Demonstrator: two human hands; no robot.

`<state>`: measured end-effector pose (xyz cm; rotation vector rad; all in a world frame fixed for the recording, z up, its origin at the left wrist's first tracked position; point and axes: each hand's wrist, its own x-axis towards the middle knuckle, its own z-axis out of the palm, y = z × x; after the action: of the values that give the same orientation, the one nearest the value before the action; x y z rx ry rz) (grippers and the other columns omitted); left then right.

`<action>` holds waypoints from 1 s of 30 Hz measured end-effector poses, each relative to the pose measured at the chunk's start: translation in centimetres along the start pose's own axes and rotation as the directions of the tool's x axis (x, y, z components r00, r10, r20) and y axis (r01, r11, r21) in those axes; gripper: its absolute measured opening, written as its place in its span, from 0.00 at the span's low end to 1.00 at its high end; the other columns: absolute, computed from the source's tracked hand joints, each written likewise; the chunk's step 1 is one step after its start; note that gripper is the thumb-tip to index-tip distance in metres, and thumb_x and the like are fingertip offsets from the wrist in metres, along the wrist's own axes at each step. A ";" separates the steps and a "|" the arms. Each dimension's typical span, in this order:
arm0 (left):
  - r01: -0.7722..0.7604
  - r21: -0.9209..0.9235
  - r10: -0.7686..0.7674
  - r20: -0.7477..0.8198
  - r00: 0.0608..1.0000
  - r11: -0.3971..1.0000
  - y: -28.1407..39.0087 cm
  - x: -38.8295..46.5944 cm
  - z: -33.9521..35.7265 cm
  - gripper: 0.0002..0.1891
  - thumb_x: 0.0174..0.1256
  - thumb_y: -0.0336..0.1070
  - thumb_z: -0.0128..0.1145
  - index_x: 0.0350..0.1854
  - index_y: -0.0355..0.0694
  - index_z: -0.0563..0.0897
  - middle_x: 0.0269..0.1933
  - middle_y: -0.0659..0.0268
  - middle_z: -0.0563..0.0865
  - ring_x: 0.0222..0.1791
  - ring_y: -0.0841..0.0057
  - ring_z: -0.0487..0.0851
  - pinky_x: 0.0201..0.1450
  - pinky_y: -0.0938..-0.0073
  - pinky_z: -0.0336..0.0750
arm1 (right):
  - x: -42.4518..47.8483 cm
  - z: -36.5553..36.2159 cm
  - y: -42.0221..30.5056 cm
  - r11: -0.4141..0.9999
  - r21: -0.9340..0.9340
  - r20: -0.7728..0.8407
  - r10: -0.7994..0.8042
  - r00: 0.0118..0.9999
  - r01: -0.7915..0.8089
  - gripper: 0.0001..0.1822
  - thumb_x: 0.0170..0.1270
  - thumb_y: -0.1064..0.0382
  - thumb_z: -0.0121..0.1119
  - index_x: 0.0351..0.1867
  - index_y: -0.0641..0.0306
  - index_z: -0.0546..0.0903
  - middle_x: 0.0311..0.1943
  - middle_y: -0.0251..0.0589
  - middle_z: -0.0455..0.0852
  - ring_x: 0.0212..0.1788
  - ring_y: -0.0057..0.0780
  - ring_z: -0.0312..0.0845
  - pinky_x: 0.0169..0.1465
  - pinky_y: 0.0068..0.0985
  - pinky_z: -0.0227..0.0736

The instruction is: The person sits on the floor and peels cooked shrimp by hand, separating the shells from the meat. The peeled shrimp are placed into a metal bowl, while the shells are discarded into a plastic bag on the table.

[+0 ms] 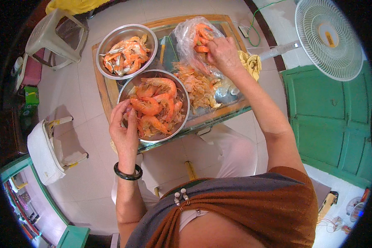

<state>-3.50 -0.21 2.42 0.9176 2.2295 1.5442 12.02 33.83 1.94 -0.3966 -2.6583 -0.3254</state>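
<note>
My left hand point(124, 124) is at the left side of the near steel bowl point(187, 107), thumb and fingers closed around the end of a cooked shrimp point(147, 105). More whole orange shrimp and loose shells lie beneath it. My right hand point(224, 55) reaches into the mouth of a clear plastic bag point(183, 34) at the table's far right. Its fingertips touch orange shrimp point(203, 32) there; whether they grip one is hidden. Between bag and near bowl spreads a heap of shrimp shells point(198, 86). A second steel bowl point(100, 63) behind holds orange and whitish shrimp pieces point(127, 55).
The bowls stand on a wood-framed glass table point(224, 116). A yellow cloth point(251, 65) lies at its right edge. An electric fan point(328, 40) is at the right, near green doors point(328, 124). A plastic stool point(54, 40) and a white-covered seat point(45, 152) stand left.
</note>
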 end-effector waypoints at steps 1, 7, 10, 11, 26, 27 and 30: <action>-0.007 0.004 0.007 -0.009 1.000 1.000 0.0 0.0 0.0 0.14 0.69 0.28 0.57 0.55 0.34 0.82 0.55 0.58 0.82 0.53 0.71 0.81 0.59 0.71 0.75 | 0.2 -0.5 0.2 1.000 0.014 0.002 0.004 1.000 -0.004 0.12 0.45 0.65 0.66 0.34 0.61 0.82 0.31 0.38 0.81 0.39 0.35 0.79 0.48 0.35 0.68; 0.014 -0.028 -0.014 -0.001 1.000 1.000 0.3 0.0 0.0 0.14 0.68 0.27 0.57 0.55 0.35 0.82 0.55 0.58 0.82 0.53 0.71 0.81 0.59 0.71 0.75 | 1.0 -3.6 1.5 0.952 0.244 0.126 0.155 0.980 -0.183 0.12 0.44 0.65 0.66 0.32 0.67 0.84 0.28 0.46 0.84 0.32 0.42 0.82 0.40 0.36 0.76; 0.007 -0.002 -0.007 -0.002 1.000 1.000 0.0 -0.1 0.1 0.14 0.68 0.26 0.57 0.55 0.35 0.82 0.55 0.58 0.82 0.52 0.71 0.81 0.58 0.71 0.75 | 0.5 -3.1 2.6 0.799 0.425 0.252 0.347 0.903 -0.426 0.13 0.46 0.64 0.66 0.33 0.71 0.84 0.29 0.49 0.85 0.29 0.44 0.82 0.36 0.35 0.77; 0.009 0.003 -0.009 -0.001 1.000 1.000 0.0 -0.1 0.1 0.14 0.68 0.26 0.57 0.55 0.35 0.82 0.55 0.58 0.82 0.52 0.71 0.81 0.58 0.71 0.75 | 0.6 -3.3 2.8 0.828 0.404 0.220 0.324 0.920 -0.389 0.13 0.46 0.63 0.67 0.33 0.70 0.84 0.29 0.50 0.85 0.29 0.43 0.82 0.37 0.34 0.77; 0.023 -0.006 -0.023 0.040 0.999 1.000 -0.1 -0.1 0.6 0.15 0.69 0.28 0.58 0.56 0.35 0.82 0.57 0.58 0.81 0.53 0.72 0.81 0.56 0.73 0.76 | 1.1 -0.8 6.2 0.687 0.510 0.350 0.385 0.854 -0.518 0.12 0.60 0.64 0.67 0.43 0.68 0.84 0.34 0.34 0.83 0.38 0.20 0.76 0.42 0.23 0.73; 0.029 -0.005 -0.029 0.041 0.999 1.000 0.0 -0.1 0.6 0.15 0.69 0.28 0.58 0.56 0.35 0.82 0.57 0.58 0.81 0.53 0.71 0.81 0.57 0.72 0.76 | 0.8 -0.4 5.9 0.712 0.527 0.318 0.342 0.884 -0.465 0.12 0.61 0.65 0.67 0.44 0.68 0.84 0.36 0.35 0.82 0.39 0.20 0.76 0.42 0.24 0.74; 0.029 -0.023 -0.028 0.048 0.998 0.999 -0.2 -0.1 0.6 0.15 0.69 0.27 0.58 0.56 0.34 0.82 0.57 0.58 0.81 0.54 0.70 0.81 0.57 0.72 0.76 | 0.4 -0.6 4.1 0.792 0.508 0.159 0.302 0.940 -0.340 0.11 0.59 0.64 0.67 0.41 0.65 0.85 0.35 0.38 0.83 0.39 0.27 0.78 0.44 0.26 0.74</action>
<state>-3.15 0.12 1.99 0.9024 2.1772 1.5175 13.26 37.56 3.32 -0.6688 -2.5382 0.5334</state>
